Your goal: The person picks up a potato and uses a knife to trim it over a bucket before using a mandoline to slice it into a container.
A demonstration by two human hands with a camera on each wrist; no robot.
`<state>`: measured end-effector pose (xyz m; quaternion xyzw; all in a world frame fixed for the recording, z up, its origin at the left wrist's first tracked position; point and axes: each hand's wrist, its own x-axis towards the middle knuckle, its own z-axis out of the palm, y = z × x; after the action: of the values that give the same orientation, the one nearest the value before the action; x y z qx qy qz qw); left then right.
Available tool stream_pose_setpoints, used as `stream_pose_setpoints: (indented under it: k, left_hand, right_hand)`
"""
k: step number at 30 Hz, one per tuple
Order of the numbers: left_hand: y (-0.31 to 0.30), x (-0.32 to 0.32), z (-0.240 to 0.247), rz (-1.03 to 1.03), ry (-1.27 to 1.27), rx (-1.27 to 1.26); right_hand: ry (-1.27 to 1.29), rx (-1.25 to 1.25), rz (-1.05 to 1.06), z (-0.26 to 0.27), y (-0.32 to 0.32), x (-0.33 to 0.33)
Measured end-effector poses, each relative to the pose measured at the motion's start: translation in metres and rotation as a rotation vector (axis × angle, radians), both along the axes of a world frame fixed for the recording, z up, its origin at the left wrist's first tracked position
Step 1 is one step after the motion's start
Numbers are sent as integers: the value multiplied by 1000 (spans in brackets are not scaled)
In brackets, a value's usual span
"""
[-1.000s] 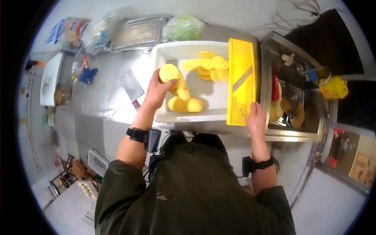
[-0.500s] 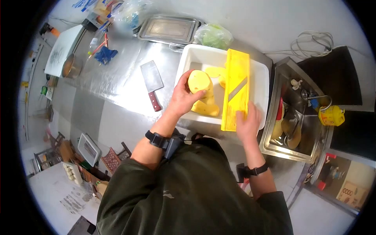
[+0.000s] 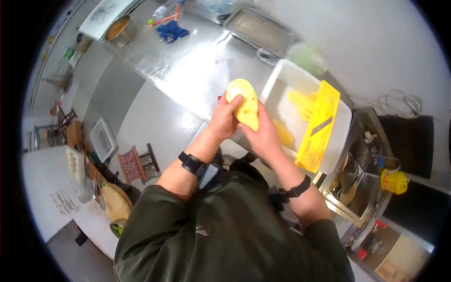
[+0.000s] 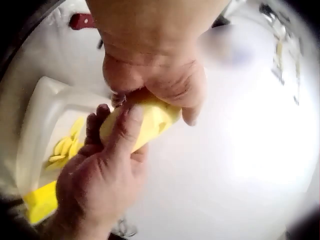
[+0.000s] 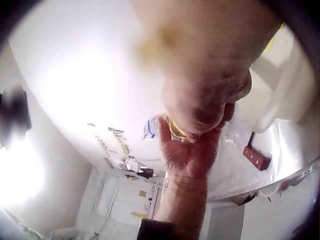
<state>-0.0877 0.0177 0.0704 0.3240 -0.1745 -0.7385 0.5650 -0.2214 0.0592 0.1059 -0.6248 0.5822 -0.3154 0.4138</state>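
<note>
Both hands hold a large peeled yellow potato [image 3: 245, 105] with a flat cut face, just off the tub's near left corner. My left hand [image 3: 222, 118] grips its left side, thumb across the front. Around the lower right part curls my right hand [image 3: 264, 135]; in the left wrist view its thumb lies along the potato [image 4: 156, 126]. A yellow mandoline slicer [image 3: 312, 146] with a slanted blade lies across the white tub [image 3: 277, 77], untouched. Inside the tub are several potato slices [image 3: 303, 104] and another peeled potato [image 3: 283, 133], partly hidden by the right hand.
A cleaver's red handle [image 4: 82, 21] shows on the steel counter [image 3: 202, 51]. At the back are a metal tray [image 3: 260, 30] and a bagged green vegetable [image 3: 307, 58]. To the right stands a sink [image 3: 371, 127] with utensils; a blue cloth [image 3: 172, 31] lies far left.
My right hand has left the slicer and taken hold of the potato. My left hand has brought the potato from over the tub to its near left side. The head view has turned.
</note>
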Motion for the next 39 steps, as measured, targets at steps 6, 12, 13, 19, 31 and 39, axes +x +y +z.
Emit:
stream_pose_setpoints:
  k: [6, 12, 13, 19, 31, 39]
  left_hand:
    - [-2, 111, -30, 334, 264, 124]
    - [22, 185, -43, 468, 346, 118]
    - [28, 189, -40, 440, 340, 98]
    - [45, 209, -35, 272, 199, -65]
    - [42, 154, -3, -175, -668, -138]
    - [101, -8, 51, -822, -679, -441]
  right_hand:
    - [-255, 178, -15, -47, -28, 73]
    - [708, -113, 185, -110, -49, 107]
    - [706, -116, 189, -112, -55, 110]
    - [660, 148, 46, -126, -79, 107]
    - [-246, 258, -359, -25, -62, 69]
    - [-313, -195, -754, 43, 171, -90]
